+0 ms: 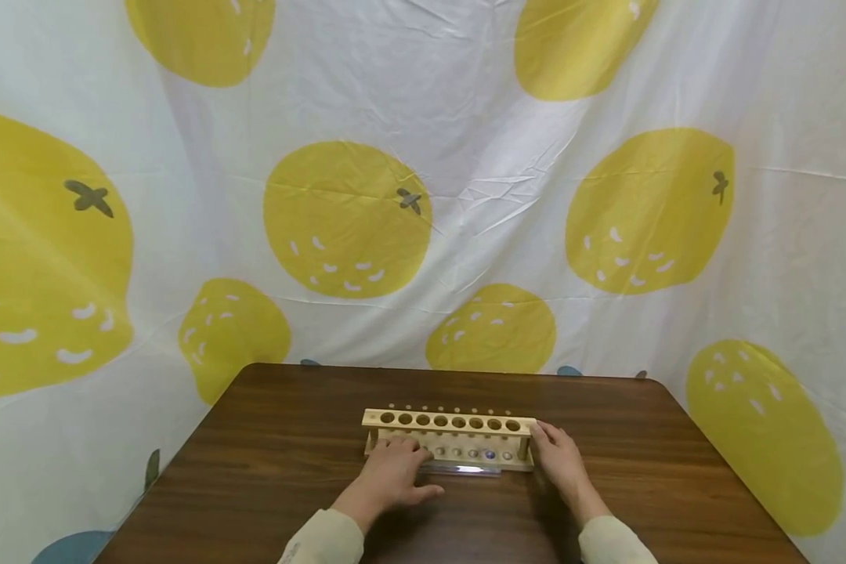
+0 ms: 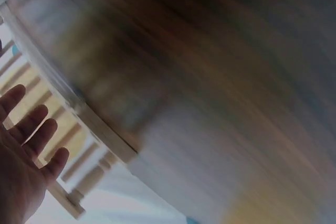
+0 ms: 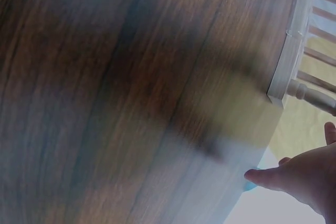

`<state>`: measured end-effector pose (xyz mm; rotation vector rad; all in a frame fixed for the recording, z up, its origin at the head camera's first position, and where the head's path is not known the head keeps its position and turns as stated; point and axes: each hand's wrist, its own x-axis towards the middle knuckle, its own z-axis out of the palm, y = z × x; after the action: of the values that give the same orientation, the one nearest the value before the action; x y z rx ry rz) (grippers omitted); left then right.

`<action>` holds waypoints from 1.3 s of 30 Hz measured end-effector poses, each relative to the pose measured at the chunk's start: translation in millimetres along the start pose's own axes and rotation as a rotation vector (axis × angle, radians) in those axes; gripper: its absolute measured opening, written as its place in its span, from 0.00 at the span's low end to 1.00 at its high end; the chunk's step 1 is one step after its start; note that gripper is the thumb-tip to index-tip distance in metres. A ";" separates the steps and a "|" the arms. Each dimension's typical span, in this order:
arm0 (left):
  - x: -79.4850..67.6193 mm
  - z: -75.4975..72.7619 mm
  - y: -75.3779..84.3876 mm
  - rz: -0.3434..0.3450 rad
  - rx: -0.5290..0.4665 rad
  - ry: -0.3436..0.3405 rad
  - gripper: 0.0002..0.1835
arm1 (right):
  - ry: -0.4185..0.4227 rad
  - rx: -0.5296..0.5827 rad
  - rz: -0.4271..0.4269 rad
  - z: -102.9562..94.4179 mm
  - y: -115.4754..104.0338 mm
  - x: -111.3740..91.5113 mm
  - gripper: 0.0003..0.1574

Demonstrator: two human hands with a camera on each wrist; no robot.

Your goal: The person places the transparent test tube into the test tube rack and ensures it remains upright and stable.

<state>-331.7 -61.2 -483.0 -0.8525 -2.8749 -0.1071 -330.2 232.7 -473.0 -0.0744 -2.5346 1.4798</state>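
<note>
A pale wooden test tube rack [image 1: 451, 423] stands on the table, with a row of round holes in its top bar and small pegs along its back. Along its front edge lies a clear glass test tube [image 1: 463, 470]. My left hand [image 1: 395, 470] is before the rack's left half, its fingers extended and slightly spread in the left wrist view; contact is unclear. By the rack's right end is my right hand [image 1: 560, 462], thumb straight in the right wrist view, other fingers partly hidden. A small blue-purple spot [image 1: 489, 454] shows on the lower bar near the right.
The dark wood-grain table [image 1: 268, 446] extends around the rack on all sides. Behind and beside it hangs a white cloth [image 1: 479, 196] printed with large yellow fruit.
</note>
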 end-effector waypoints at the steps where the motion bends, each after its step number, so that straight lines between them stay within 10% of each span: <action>1: 2.6 1.5 3.1 0.001 0.010 -0.005 0.34 | 0.003 -0.002 -0.002 0.2 0.4 0.1 0.32; 22: 24.3 19.0 21.9 -0.010 0.117 0.072 0.18 | 0.010 -0.016 -0.018 4.5 1.2 0.4 0.32; 39: 24.8 23.8 26.1 0.107 0.154 0.062 0.16 | 0.015 0.003 0.006 1.0 2.5 0.5 0.32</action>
<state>-340.8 -23.5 -501.9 -0.9525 -2.7313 0.0965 -331.1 233.1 -475.6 -0.0924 -2.5231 1.4792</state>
